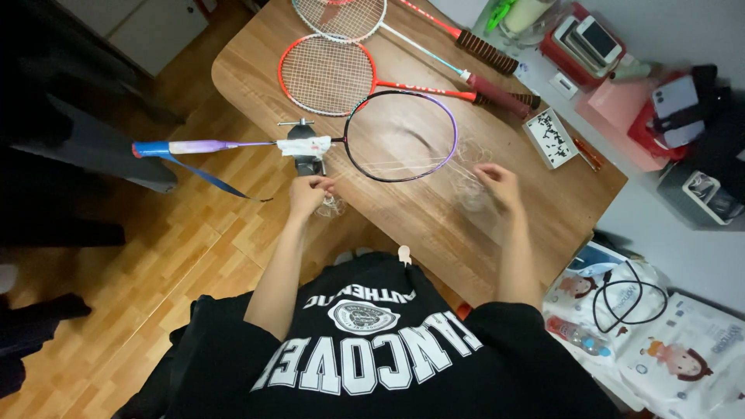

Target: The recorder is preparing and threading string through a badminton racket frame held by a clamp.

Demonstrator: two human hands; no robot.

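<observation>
Here both the left hand (310,194) and right hand (498,185) grip loose string (466,174) beside the purple racket (400,136).

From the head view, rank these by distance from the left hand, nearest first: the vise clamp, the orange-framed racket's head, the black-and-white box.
1. Vise clamp, just above the left hand at the table edge.
2. Orange-framed racket's head, farther up the table.
3. Black-and-white box, far across to the right.

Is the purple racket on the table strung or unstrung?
Mostly unstrung. The purple racket shows only a few strings across its lower part; the wooden table shows through its frame.
</observation>
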